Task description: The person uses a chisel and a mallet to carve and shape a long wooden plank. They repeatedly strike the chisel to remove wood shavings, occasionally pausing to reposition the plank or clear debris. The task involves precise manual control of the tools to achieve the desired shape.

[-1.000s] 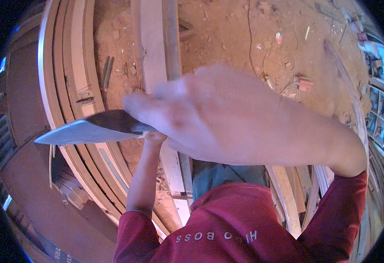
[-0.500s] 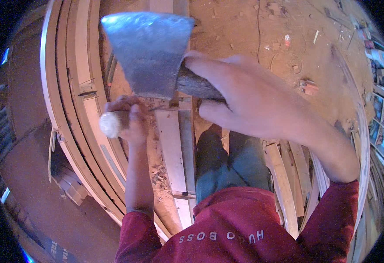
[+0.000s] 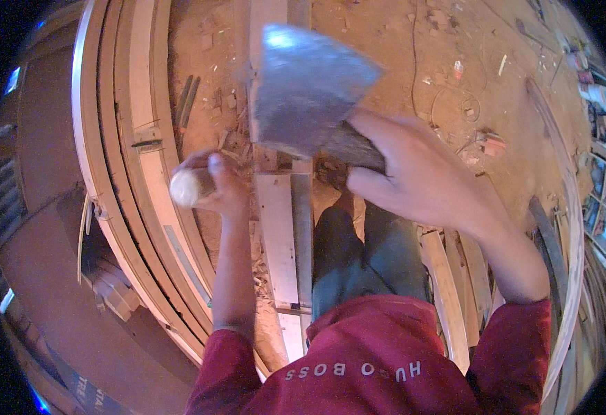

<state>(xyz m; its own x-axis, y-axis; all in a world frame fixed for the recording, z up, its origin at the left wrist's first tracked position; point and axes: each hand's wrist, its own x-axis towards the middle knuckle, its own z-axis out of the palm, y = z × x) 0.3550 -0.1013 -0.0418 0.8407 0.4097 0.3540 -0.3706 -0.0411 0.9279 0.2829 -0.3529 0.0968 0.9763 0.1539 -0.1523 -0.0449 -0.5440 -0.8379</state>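
Observation:
My right hand (image 3: 424, 169) is closed round the dark handle of a hatchet (image 3: 313, 97). Its broad, flared metal blade is raised over the boards, slightly smeared by motion. To the left and lower, my left hand (image 3: 223, 183) is wrapped round a wooden piece with a pale, rounded end (image 3: 186, 188). The rest of that piece is hidden by my fingers, so its kind cannot be told. The blade is apart from my left hand, up and to the right of it. Below the hatchet, a light wooden board (image 3: 275, 221) lies lengthwise beside my leg.
Long stacked planks (image 3: 154, 173) run along the left. More boards (image 3: 444, 290) lie to the right of my legs. On the dirt floor (image 3: 372, 41) are wood scraps, a thin cable and a reddish block (image 3: 491, 144). Framed panes (image 3: 603, 187) stand at the far right.
The hatchet has swung to the right and tilted, along with my right hand. My left hand has shifted slightly right, still holding the pale-ended wooden piece.

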